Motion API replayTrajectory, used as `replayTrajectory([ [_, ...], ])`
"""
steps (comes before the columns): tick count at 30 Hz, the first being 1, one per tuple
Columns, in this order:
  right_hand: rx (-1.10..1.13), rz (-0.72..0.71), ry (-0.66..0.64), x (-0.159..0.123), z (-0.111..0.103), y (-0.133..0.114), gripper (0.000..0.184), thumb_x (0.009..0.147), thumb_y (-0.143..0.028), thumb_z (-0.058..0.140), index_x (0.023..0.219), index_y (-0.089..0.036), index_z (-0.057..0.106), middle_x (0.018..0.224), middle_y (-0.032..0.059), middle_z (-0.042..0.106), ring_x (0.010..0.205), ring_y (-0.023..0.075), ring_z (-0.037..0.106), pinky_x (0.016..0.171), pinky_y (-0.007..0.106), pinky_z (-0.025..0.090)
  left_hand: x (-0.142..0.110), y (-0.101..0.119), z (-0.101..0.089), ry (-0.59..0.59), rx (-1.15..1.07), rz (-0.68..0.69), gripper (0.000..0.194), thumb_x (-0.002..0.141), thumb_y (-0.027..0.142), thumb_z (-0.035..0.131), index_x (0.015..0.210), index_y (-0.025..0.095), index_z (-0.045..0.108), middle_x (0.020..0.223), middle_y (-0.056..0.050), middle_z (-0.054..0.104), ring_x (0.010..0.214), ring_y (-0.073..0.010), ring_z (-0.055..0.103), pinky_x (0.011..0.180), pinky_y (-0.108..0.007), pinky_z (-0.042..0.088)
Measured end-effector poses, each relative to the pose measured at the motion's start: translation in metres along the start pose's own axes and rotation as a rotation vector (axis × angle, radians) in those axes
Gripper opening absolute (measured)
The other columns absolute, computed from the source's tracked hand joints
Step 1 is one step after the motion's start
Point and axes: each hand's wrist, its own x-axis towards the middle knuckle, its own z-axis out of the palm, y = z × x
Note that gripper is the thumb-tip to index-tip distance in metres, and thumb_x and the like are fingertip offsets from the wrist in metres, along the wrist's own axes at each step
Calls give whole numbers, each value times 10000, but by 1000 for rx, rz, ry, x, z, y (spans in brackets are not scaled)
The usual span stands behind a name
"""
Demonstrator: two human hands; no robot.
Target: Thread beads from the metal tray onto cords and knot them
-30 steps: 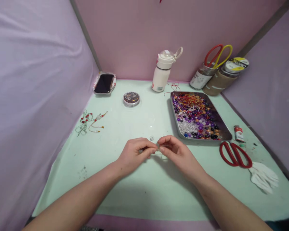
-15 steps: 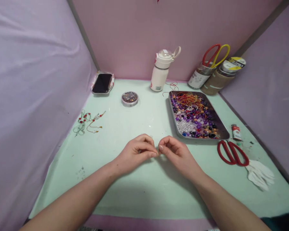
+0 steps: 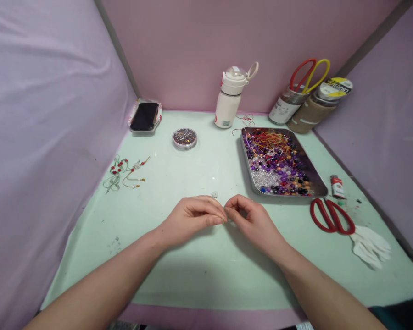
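My left hand [image 3: 196,215] is closed in a pinch, thumb against forefinger. Facing it, my right hand [image 3: 249,217] pinches too, its fingertips almost touching the left ones. A short bit of thin cord [image 3: 228,220] shows between them; most of it is hidden by the fingers. Just beyond my left fingers lies a small clear piece [image 3: 214,195], perhaps a bead. To the right of my right hand, a metal tray [image 3: 320,185] holds purple, black, clear and orange beads with a tangle of orange and red thread.
Green cord with red beads [image 3: 124,172] lies at left. A phone [image 3: 144,116], a round tin [image 3: 185,138] and a white bottle [image 3: 228,103] stand farther back. Red-handled scissors [image 3: 333,220], a white glove [image 3: 371,247], a lighter [image 3: 337,186] and two containers [image 3: 285,107] are at right.
Both hands have drawn slightly closer together, the left wrist shifting a little left and its fingers lying flatter. The small clear piece beyond them is now uncovered. The view tilts slightly.
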Motion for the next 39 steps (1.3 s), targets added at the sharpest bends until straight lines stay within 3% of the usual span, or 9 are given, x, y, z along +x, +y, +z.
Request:
replayTrajectory([
  [5, -47, -30, -47, -1, 3, 4, 139, 851, -201, 510, 728, -193, 575, 627, -28, 590, 576, 119, 503, 554, 240, 356, 1, -2, 0, -20, -15, 10, 93, 760, 259, 707, 750, 189, 767, 896, -88, 705, 784, -162, 623, 722, -294, 498],
  [8, -93, -46, -44, 0, 4, 6, 144, 859, -194, 496, 731, -196, 561, 634, -25, 587, 581, 124, 505, 581, 251, 369, 1, -4, -1, -1, -10, 24, 85, 763, 241, 706, 759, 178, 763, 851, -81, 696, 768, -155, 615, 704, -282, 489],
  [14, -271, -244, 225, -2, 3, 7, 75, 852, -160, 503, 855, -208, 560, 893, 35, 608, 899, 203, 543, 822, 364, 358, 2, -10, -3, 138, 111, -23, 93, 778, 245, 689, 773, 175, 750, 808, -53, 680, 771, -141, 599, 737, -272, 464],
  [16, -243, -307, 227, -4, 4, 5, 85, 854, -158, 506, 875, -211, 568, 910, 36, 600, 919, 205, 538, 836, 375, 351, 2, -11, -3, 175, 128, -65, 100, 769, 263, 695, 766, 178, 747, 800, -46, 687, 765, -140, 599, 737, -271, 459],
  [18, -199, -334, 150, -5, 5, 3, 67, 841, -179, 556, 888, -219, 583, 916, 29, 603, 924, 201, 539, 833, 368, 357, 3, -11, -2, 196, 113, -116, 110, 757, 282, 702, 770, 182, 747, 804, -42, 700, 764, -142, 603, 740, -273, 458],
  [22, -179, -319, 35, -4, 6, 3, 44, 844, -187, 594, 817, -222, 590, 858, -2, 626, 874, 172, 551, 806, 335, 362, 3, -12, -2, 214, 26, -222, 120, 723, 298, 726, 762, 187, 750, 799, -39, 719, 770, -151, 607, 754, -284, 459],
  [29, -712, -324, 351, 2, -3, 11, 87, 854, -173, 578, 773, -194, 601, 845, 23, 647, 861, 215, 518, 776, 369, 290, 5, -11, -2, 308, -295, -345, 167, 660, 317, 783, 685, 158, 737, 732, -38, 670, 668, -92, 516, 613, -222, 387],
  [33, -877, -298, 391, 2, -5, 15, 106, 874, -167, 554, 785, -187, 608, 845, 32, 656, 842, 216, 513, 750, 361, 287, 5, -7, -4, 251, -465, -415, 212, 624, 296, 807, 686, 108, 732, 650, -40, 604, 538, -45, 375, 476, -204, 247],
  [39, -956, -271, 410, 0, -7, 18, 94, 855, -135, 552, 880, -188, 626, 896, 63, 631, 865, 238, 506, 736, 372, 302, 4, -5, -5, 197, -582, -456, 204, 611, 260, 816, 678, 90, 724, 642, -41, 567, 541, -38, 359, 460, -197, 190],
])
